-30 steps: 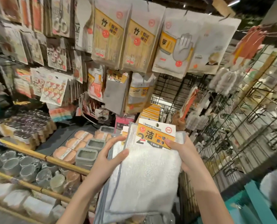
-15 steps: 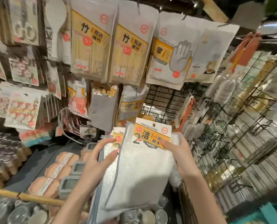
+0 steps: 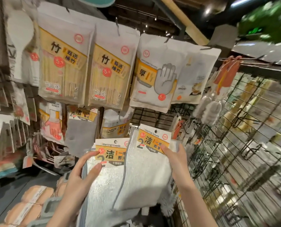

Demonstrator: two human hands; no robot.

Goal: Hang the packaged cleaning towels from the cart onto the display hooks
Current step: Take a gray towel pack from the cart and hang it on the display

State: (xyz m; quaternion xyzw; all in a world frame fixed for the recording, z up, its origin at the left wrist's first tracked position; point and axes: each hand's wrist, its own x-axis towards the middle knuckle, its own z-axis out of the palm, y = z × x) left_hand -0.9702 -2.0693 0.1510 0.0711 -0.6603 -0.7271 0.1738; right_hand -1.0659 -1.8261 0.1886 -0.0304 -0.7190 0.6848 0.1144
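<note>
My right hand pinches the front towel pack by its card header, hang hole above my fingers, ready for a hook; my left hand clasps the remaining stack.

Fluffy white terry cloth towels, matt paper header card, black metal wire grid

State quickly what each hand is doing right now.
Left hand: holding the rear cleaning towels pack.
Right hand: pinching the front cleaning towels pack.
</note>
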